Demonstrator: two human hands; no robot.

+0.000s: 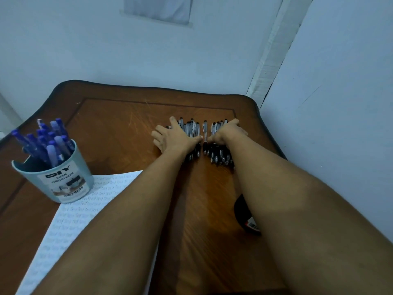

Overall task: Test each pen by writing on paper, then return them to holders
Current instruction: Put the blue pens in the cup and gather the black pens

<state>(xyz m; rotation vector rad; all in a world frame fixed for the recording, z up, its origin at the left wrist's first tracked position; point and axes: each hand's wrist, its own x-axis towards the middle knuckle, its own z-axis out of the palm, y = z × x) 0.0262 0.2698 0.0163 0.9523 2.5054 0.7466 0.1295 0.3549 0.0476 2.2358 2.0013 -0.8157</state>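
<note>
Black pens [192, 129] lie heaped far back on the wooden worktop [110, 126]; my left hand [173, 138] and right hand [226, 133] press on them, fingers spread flat, gripping none. I judge I'm gathering them; next I must pick one. Blue pens [45, 141] fill the holder [61, 182] reading "DIY DESK ORGANIZER", by paper [70, 211] covered in "Test".

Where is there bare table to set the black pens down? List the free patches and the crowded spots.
Free: the wood between the blue pen cup and the left hand, and the far strip of table beyond the black pens. Wood also shows between the forearms. Crowded: the pens under both hands, right hand included; the paper by the cup; a dark object near the right forearm.
</note>
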